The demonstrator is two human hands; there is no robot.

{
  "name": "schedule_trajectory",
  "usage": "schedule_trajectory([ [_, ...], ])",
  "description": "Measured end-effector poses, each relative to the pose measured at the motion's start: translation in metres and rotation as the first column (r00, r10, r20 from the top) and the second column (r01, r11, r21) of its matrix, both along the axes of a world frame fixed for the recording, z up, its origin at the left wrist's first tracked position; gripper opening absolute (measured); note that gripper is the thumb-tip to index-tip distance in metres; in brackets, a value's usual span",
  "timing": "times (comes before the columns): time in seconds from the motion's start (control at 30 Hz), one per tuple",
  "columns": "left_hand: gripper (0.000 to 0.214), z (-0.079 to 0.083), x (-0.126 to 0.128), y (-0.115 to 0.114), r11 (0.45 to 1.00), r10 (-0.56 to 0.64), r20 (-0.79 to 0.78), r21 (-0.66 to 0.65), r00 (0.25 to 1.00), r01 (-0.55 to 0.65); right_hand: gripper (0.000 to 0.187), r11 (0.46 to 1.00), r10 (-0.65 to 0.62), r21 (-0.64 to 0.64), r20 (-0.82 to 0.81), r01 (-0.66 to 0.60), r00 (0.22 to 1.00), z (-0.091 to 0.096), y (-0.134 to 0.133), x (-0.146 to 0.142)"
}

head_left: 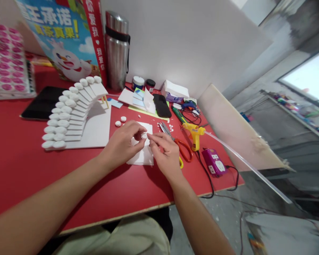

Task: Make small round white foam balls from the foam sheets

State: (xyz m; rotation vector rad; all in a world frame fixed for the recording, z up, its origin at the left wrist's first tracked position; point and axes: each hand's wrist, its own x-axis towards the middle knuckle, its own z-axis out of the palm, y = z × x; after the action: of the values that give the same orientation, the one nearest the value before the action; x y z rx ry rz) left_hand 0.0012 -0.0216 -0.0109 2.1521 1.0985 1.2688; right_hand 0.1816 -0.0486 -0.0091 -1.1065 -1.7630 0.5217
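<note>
My left hand [123, 143] and my right hand [166, 152] meet over a white foam sheet [145, 156] on the red table [21, 156]. Both pinch one small white foam piece [144, 135] between their fingertips. To the left stands a white foam staircase model [74, 113] with rows of rounded white caps along its steps. Two loose white foam discs [120, 121] lie just beyond my left hand. Red-handled scissors [179, 145] lie under and beside my right hand.
A yellow glue gun [194, 134] with a long clear glue stick stands right of the scissors, next to a purple power strip [214, 162]. A steel flask [117, 49], small jars, papers, a black pouch [161, 105] and a black tablet [44, 102] sit farther back.
</note>
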Motion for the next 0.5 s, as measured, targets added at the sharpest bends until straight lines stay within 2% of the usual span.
schedule_trajectory([
  [0.1,0.009,0.0011,-0.0004,0.0000,1.000,0.023,-0.006,-0.012,1.000,-0.023,0.028,0.997,0.004,0.076,0.041,-0.007,0.999,-0.0019,0.0000,-0.0013],
  [0.17,0.009,0.0022,0.0000,-0.0005,0.999,0.016,-0.006,-0.034,1.000,-0.016,0.026,0.999,-0.018,0.049,0.027,0.016,0.999,-0.0018,0.0004,-0.0018],
  [0.3,0.015,0.0042,0.0023,-0.0028,0.999,-0.039,-0.045,-0.031,0.998,0.038,0.020,0.981,-0.100,-0.175,-0.109,0.080,0.989,0.0006,0.0019,-0.0014],
  [0.4,0.017,0.0050,0.0038,-0.0046,0.997,-0.078,-0.069,0.013,0.995,0.079,0.020,0.946,-0.118,-0.322,-0.222,0.041,0.968,0.0025,0.0031,-0.0015],
  [0.5,0.016,0.0048,0.0042,-0.0052,0.996,-0.093,-0.024,0.005,0.995,0.093,0.021,0.916,-0.138,-0.402,-0.322,-0.004,0.937,0.0044,0.0039,-0.0021],
])
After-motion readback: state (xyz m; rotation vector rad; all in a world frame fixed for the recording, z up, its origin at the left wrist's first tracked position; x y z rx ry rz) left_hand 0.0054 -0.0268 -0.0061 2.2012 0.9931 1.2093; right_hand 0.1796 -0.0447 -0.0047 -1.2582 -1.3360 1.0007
